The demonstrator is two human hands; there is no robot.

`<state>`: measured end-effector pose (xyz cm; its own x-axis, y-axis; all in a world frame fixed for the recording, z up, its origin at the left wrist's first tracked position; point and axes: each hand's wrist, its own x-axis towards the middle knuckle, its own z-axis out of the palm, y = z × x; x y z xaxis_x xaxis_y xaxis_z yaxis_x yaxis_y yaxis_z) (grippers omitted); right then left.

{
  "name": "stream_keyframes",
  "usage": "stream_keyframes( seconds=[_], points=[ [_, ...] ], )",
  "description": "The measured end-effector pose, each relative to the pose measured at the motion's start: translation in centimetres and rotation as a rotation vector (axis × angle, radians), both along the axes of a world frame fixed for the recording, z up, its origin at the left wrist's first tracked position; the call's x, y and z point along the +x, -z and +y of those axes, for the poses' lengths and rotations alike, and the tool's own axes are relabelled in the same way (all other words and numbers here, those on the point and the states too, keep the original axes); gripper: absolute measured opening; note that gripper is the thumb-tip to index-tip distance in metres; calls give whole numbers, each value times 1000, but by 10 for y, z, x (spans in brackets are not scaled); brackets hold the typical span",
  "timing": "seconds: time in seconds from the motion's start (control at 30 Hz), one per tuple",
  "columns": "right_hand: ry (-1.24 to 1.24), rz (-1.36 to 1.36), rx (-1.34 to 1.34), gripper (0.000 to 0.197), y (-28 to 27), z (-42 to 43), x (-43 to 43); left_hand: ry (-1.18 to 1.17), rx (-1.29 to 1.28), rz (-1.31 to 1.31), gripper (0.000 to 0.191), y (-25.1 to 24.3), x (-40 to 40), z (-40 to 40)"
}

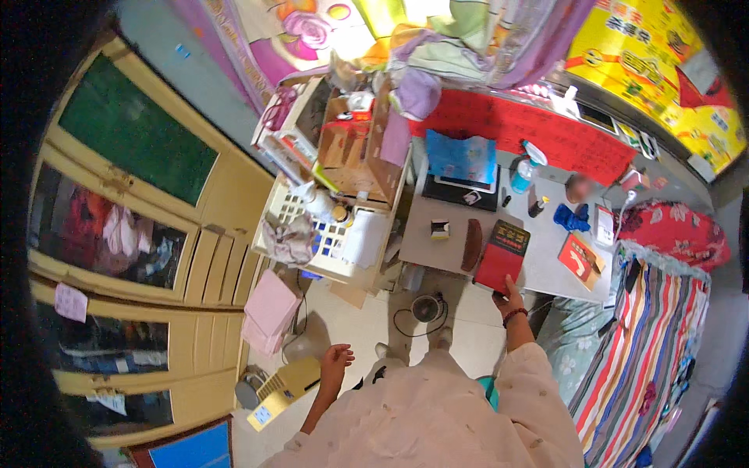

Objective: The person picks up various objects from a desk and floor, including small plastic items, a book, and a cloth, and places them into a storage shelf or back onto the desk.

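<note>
My right hand (pixel 508 294) grips the near edge of a thick book (pixel 503 254) with a red and black cover that bears writing. The book is over the front edge of a grey table (pixel 427 234). To its left on the table lie a brown comb (pixel 471 244) and a small black and yellow box (pixel 440 229). My left hand (pixel 338 355) hangs low at my left side with nothing in it, fingers apart and slightly curled. Below it stands a pale yellow appliance with a grille (pixel 287 386).
A spray bottle (pixel 525 169), a blue cloth (pixel 572 217) and a dark laptop (pixel 456 193) sit on the table. Left stands a crate-topped stand (pixel 363 266) holding a wooden box (pixel 374 164). A bed with a striped cover (pixel 632 351) is right; a corded round device (pixel 427 308) sits on the floor.
</note>
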<state>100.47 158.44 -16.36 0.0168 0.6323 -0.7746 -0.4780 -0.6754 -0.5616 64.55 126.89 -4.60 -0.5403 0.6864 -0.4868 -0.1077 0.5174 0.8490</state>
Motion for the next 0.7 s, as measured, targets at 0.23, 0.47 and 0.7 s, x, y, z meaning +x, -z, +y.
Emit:
stream_keyframes(
  seconds=[0.23, 0.47, 0.7],
  points=[
    [-94, 7, 219, 32, -14, -19, 29, -75, -79, -89, 20, 14, 5, -34],
    [-292, 88, 268, 42, -96, -89, -30, -103, 11, -141, 18, 29, -20, -47],
    [-381, 276, 235, 45, -113, -104, -196, -93, 50, -142, 19, 35, -55, -54]
  ],
)
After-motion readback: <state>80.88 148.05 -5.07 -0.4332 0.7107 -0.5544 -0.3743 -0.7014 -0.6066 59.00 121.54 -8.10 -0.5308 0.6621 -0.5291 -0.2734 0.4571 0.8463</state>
